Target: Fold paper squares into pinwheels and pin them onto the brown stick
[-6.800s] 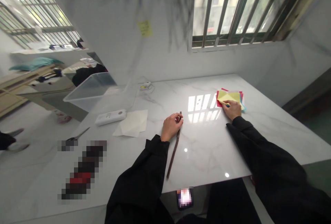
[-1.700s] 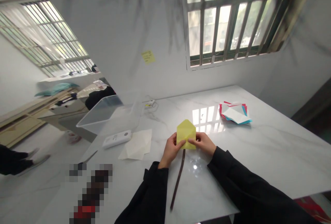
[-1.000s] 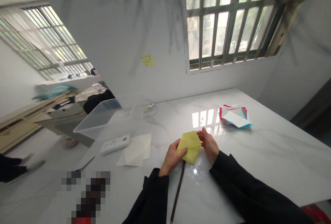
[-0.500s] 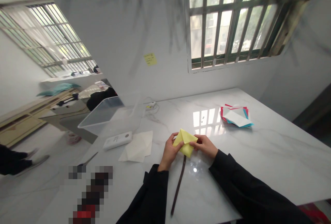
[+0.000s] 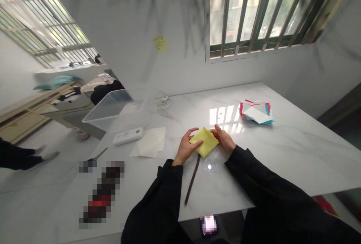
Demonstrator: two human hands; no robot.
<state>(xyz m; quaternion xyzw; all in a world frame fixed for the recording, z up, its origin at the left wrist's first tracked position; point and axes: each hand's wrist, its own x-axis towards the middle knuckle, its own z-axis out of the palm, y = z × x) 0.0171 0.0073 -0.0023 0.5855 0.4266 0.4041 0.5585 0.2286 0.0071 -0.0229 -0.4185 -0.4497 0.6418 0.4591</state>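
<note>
A folded yellow paper square point(image 5: 205, 141) lies low over the white marble table point(image 5: 282, 153), held between both hands. My left hand point(image 5: 184, 149) grips its left edge with the thumb on top. My right hand point(image 5: 225, 139) pinches its right corner. A thin brown stick point(image 5: 191, 179) lies on the table under the paper, running toward the front edge.
A stack of red, blue and white paper sheets point(image 5: 256, 112) sits at the right rear. A cream sheet point(image 5: 150, 145), a white remote-like device point(image 5: 128, 135), scissors point(image 5: 96, 157) and a clear plastic bin point(image 5: 113, 106) lie to the left. Someone's feet point(image 5: 42, 153) stand on the floor far left.
The yellow paper has been turned and lowered flatter toward the table; both hands shifted their hold on it. Earlier my right hand took it from the coloured stack.
</note>
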